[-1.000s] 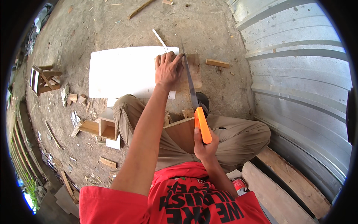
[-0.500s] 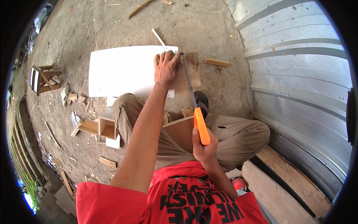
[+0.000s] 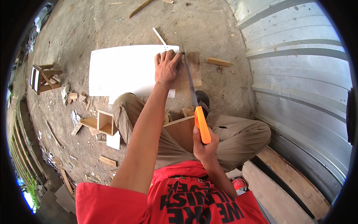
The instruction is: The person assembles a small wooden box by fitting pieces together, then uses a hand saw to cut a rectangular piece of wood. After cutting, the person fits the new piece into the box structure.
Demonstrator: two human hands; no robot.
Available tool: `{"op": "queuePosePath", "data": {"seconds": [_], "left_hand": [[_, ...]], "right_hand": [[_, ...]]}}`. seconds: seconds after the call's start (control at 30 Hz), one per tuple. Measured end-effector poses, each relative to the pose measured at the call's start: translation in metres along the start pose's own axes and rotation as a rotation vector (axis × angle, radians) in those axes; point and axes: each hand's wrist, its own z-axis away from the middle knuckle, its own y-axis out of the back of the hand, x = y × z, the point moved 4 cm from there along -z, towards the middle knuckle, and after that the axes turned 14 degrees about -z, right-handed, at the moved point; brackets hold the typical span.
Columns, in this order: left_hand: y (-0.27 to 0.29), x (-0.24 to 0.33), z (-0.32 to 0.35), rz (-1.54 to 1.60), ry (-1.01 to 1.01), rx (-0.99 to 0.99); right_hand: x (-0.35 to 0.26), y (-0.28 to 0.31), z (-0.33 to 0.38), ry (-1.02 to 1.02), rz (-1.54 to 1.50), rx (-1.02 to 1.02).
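Note:
My left hand [image 3: 167, 67] presses flat on the right end of a white board [image 3: 123, 69] that lies on the dirt ground. My right hand [image 3: 203, 147] grips the orange handle of a hand saw [image 3: 194, 100]. The saw's thin blade runs forward along the board's right edge, right beside my left fingers. A brown wooden piece [image 3: 194, 72] lies under the board's right end. I sit with my knees bent, in khaki trousers and a red shirt.
A corrugated metal wall [image 3: 298, 74] stands on the right, with wooden planks [image 3: 287, 186] at its foot. A small open wooden box [image 3: 105, 122], offcuts and a small wooden frame [image 3: 44, 76] lie on the left. A wood block [image 3: 218, 61] rests past the board. A red can [image 3: 238, 183] sits by my right side.
The saw blade has shifted slightly along the board's right edge. My left hand stays pressed on the board.

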Motion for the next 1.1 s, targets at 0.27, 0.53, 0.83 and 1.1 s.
{"op": "queuePosePath", "data": {"seconds": [0.27,0.53,0.83,1.1], "left_hand": [[0.002,0.001,-0.001,-0.035,0.000,-0.038],[-0.001,-0.001,0.001,-0.035,-0.010,0.004],[0.001,0.000,-0.003,0.003,0.013,0.004],[-0.003,-0.001,-0.003,-0.020,-0.001,0.032]], "right_hand": [[-0.004,-0.003,-0.008,0.053,-0.020,-0.007],[-0.007,-0.006,-0.012,-0.019,-0.059,0.008],[-0.001,0.002,-0.003,-0.070,-0.035,0.054],[-0.007,0.003,-0.011,-0.060,-0.055,0.003]]}}
